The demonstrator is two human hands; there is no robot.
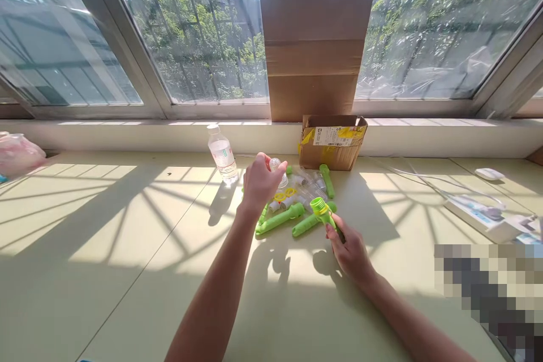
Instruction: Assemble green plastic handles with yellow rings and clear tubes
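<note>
Across the counter (127, 300), the largest thing near our hands is the open cardboard box (333, 150), standing just behind the pile. We judge its walls light and easily bent, so a side is the place to grip. The bottle (223, 161) beside the pile should be heavier and yielding; we would take it round the middle.

Next come the loose green tubes (280, 220) at the pile's near edge: probably light, stiff plastic, safe to hold by the shaft. Our right hand (350, 251) is closed round the lower part of another, the raised green tube (323, 213), in front of the pile. Its threaded mouth tilts up and away from us, so this low hold leaves the rim free.

Smaller again is the transparent piece (275, 164), pinched in our left hand (259, 181) above the pile. It looks rigid, thin and perhaps slippery; a light fingertip hold on its sides should do, since squeezing might crack it. Smallest, the yellow rings (291, 192) seem nearly weightless and best lifted by their edges.
</note>
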